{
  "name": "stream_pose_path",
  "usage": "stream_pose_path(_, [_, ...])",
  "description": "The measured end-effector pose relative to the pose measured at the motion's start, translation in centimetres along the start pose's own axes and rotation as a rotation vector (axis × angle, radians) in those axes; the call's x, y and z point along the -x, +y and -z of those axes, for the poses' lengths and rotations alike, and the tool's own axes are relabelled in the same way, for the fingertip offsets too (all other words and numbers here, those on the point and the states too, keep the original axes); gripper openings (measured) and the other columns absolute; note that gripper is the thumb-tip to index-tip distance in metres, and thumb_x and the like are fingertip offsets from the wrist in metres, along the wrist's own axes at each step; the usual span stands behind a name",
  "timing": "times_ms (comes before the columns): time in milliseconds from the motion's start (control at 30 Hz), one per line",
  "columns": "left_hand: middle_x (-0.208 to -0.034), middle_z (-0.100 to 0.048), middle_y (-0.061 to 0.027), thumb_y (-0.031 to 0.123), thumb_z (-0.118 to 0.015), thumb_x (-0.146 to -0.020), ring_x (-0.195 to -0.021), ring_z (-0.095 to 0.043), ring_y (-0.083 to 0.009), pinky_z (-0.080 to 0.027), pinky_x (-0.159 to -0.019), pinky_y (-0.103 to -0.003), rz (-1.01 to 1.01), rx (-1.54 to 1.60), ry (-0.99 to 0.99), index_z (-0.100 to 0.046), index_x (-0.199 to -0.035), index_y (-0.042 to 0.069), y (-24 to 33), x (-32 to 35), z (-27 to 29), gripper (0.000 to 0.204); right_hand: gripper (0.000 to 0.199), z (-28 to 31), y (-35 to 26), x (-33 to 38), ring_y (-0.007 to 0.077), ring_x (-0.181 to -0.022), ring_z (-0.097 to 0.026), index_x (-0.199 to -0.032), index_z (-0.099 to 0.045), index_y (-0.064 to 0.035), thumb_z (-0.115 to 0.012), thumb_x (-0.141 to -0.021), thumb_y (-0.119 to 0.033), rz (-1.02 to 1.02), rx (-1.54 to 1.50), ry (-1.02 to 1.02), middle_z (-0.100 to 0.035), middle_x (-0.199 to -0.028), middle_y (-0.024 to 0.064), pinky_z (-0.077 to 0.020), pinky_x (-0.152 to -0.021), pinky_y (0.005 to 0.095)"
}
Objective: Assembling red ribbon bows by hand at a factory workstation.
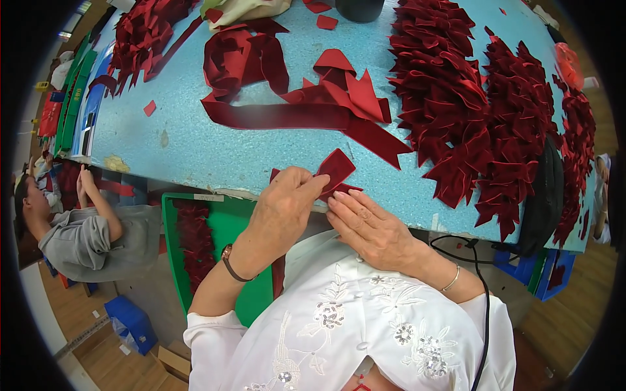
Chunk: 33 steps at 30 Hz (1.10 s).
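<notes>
At the near table edge, my left hand [285, 201] is closed, pinching a short dark red velvet ribbon [338, 167] between thumb and forefinger. One wide end of the ribbon sticks up past the fingertips, and a narrower end shows beneath it. My right hand [369, 229] sits just to the right, its fingers close together and their tips on the ribbon's lower part. Its thumb is hidden. Farther back, a long loose red ribbon [280, 116] lies across the blue table [176, 140], looped at the left and overlapping at the right.
Long piles of red ribbon bows [440, 98] cover the table's right side; another pile [147, 32] lies far left. A green bin [251, 296] with red pieces stands below the edge. A black cable [486, 313] hangs at right. A person [98, 228] sits at left.
</notes>
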<state>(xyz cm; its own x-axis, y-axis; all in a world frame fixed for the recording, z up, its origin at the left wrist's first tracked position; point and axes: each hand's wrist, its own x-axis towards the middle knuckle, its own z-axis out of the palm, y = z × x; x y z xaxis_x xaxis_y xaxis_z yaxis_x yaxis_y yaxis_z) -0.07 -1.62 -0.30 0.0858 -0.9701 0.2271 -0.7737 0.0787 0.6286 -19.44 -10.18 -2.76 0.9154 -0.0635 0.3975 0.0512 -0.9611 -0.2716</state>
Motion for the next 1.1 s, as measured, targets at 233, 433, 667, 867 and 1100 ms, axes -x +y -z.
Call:
stream_pose_path(233, [-0.089, -0.057, -0.0142, -0.008, -0.063, -0.079, -0.080, -0.060, -0.0292, -0.050, -0.068, -0.036, 0.037, 0.000, -0.007, -0.066, -0.110, 0.002, 0.2, -0.3, -0.6, 0.033, 0.041, 0.0, 0.4, 1.0, 0.0336, -0.123, -0.052, -0.111, -0.062, 0.0074, -0.071, -0.077, -0.014, -0.006, 0.014, 0.010, -0.057, -0.126, 0.0211, -0.0424, -0.106, 0.0466])
stream_pose_path(433, [-0.089, -0.057, -0.0143, -0.006, -0.063, -0.080, -0.079, -0.059, -0.0300, -0.050, -0.068, -0.037, 0.035, -0.033, 0.051, -0.066, -0.108, 0.003, -0.5, -0.7, 0.0, 0.030, 0.044, 0.3, 0.6, 0.1, 0.0348, -0.120, -0.054, -0.108, -0.062, 0.0077, -0.074, -0.074, -0.016, -0.025, 0.014, 0.021, -0.058, -0.124, 0.0216, -0.0439, -0.103, 0.0469])
stream_pose_path(667, [-0.094, -0.058, -0.0142, -0.003, -0.054, -0.073, -0.087, -0.056, -0.0320, -0.048, -0.077, -0.038, -0.053, -0.113, 0.105, -0.062, -0.106, 0.003, -0.5, 1.3, -0.6, 0.034, 0.027, 1.8, -0.3, -1.1, 0.0373, -0.111, -0.058, -0.098, -0.062, 0.0062, -0.070, -0.075, -0.007, -0.045, -0.208, 0.049, -0.061, -0.112, 0.0243, -0.0466, -0.096, 0.0466])
stream_pose_path(867, [-0.089, -0.055, -0.0124, 0.002, -0.058, -0.073, -0.087, -0.056, -0.0296, -0.047, -0.077, -0.038, -0.044, -0.034, 0.143, -0.063, -0.094, 0.002, -0.9, 2.0, -3.3, 0.021, 0.036, 2.1, -2.0, -3.7, 0.0359, -0.116, -0.054, -0.119, -0.053, 0.0072, -0.057, -0.091, -0.015, -0.285, -0.515, 0.213, -0.056, -0.121, 0.0230, -0.0391, -0.102, 0.0418])
stream_pose_path(1100, [-0.087, -0.053, -0.0112, 0.004, -0.061, -0.073, -0.087, -0.055, -0.0277, -0.047, -0.075, -0.036, -0.076, 0.013, 0.215, -0.063, -0.094, 0.002, -1.2, 1.1, -2.9, 0.021, 0.059, -0.3, -0.3, -6.1, 0.0300, -0.131, -0.040, -0.139, -0.034, 0.0053, -0.048, -0.098, -0.036, -0.503, -0.825, 0.064, -0.042, -0.140, 0.0209, -0.0297, -0.110, 0.0392])
